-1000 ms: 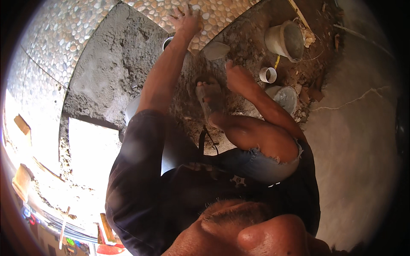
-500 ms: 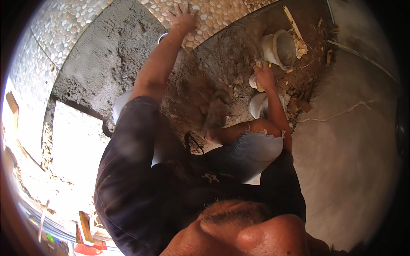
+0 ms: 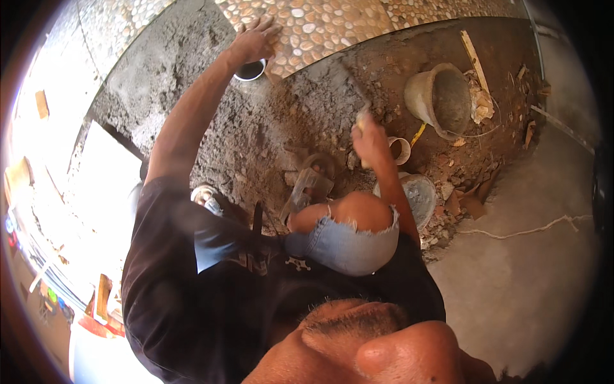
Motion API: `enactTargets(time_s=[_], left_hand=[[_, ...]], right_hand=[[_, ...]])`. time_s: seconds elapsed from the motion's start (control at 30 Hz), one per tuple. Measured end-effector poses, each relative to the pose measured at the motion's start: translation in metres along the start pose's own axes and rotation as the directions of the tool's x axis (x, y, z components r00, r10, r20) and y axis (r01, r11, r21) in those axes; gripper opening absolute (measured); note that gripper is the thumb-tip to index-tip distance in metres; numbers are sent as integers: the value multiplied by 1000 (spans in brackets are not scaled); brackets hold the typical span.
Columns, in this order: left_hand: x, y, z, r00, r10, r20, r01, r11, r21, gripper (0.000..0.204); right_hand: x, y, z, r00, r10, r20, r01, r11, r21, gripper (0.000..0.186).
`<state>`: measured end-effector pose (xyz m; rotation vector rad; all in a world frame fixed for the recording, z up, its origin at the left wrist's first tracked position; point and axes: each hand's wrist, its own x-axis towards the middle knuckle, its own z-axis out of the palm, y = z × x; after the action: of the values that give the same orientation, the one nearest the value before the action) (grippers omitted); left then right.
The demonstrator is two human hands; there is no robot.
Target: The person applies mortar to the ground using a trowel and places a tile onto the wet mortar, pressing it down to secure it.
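Note:
My left hand [image 3: 254, 41] rests with spread fingers on the edge of a pebble-patterned tile [image 3: 320, 25]. Just below that wrist, the round white rim of a pipe [image 3: 250, 70] sticks out of the grey mortar [image 3: 166, 77]. My right hand [image 3: 371, 142] is closed around the handle of a trowel [image 3: 365, 102]. Its thin metal blade is blurred and lies over the mortar bed, short of the tile's edge. Beside my right wrist stands a short white pipe piece [image 3: 400, 151].
A dirty bucket [image 3: 419, 96] lies tilted at the right, with a wood strip [image 3: 474, 61] behind it. Another pail [image 3: 422, 197] is by my right forearm, near rubble. Smooth concrete [image 3: 511, 288] spreads to the right, with a string [image 3: 518, 232] across it.
My right hand has moved left, away from the tilted bucket, and the trowel now reaches over the mortar. My left hand stays on the tile. The whole view has shifted slightly.

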<state>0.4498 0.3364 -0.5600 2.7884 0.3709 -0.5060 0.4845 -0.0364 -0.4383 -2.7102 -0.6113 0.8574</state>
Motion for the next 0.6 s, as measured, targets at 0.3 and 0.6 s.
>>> enactTargets(time_s=[0.3, 0.6], left_hand=[[-6, 5, -1, 999, 41, -21, -43, 993, -113, 79], [-18, 16, -18, 995, 1, 103, 4, 999, -47, 80]], right_hand=[[86, 27, -69, 932, 183, -314, -160, 982, 98, 48], [54, 45, -27, 951, 206, -231, -109, 921, 373, 37]])
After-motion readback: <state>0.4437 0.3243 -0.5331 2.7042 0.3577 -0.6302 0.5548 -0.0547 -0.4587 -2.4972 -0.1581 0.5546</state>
